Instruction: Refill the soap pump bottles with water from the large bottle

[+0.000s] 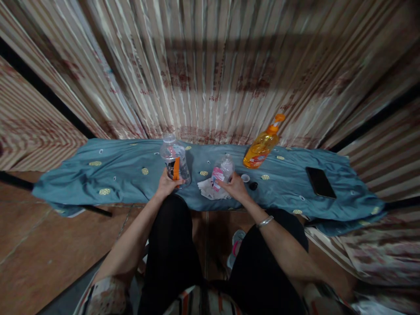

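My left hand is wrapped round the lower part of a clear plastic bottle with a black and orange label. That bottle is uncapped and stands upright on the cloth. A smaller clear plastic bottle with a pink and white label is gripped in my right hand; its mouth is open too. Under the smaller bottle lies a crumpled white tissue. Just right of my right hand are a white cap and a black cap.
An orange pump bottle of yellow-orange liquid stands at the back right. A black phone lies farther right. Everything rests on a narrow bench under a teal cloth. Behind it hangs a pleated striped curtain; dark poles flank the bench.
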{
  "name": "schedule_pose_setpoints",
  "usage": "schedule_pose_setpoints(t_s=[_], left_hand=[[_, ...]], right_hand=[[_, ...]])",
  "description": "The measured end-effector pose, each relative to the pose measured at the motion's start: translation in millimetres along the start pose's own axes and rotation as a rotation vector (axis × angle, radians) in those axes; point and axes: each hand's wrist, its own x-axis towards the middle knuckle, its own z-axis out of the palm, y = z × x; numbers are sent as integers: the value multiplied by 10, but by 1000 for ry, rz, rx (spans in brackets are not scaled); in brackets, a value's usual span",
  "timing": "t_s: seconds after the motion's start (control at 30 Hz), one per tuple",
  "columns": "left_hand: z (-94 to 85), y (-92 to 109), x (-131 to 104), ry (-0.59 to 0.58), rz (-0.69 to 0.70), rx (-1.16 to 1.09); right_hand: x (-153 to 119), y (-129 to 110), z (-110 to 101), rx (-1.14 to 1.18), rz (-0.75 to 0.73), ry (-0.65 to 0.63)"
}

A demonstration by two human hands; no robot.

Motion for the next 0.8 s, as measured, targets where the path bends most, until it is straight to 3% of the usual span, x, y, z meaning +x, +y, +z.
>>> schedule_pose_setpoints(t_s=[0.1, 0.23, 0.47, 0.6, 0.8], left_hand=[[5, 121, -52, 33, 25, 11], [108, 302, -78, -15, 56, -218], [597, 595, -116, -145, 68, -611], [762, 581, -196, -175, 7, -699], [681, 442, -280, -137, 14, -600]], right_hand=[[13, 15, 0, 13, -12, 9], [29, 37, -3, 42, -34, 13], [96, 106, -10, 100, -12, 53], [113, 164, -88, 125, -8, 98], [40, 132, -172, 122, 4, 117]])
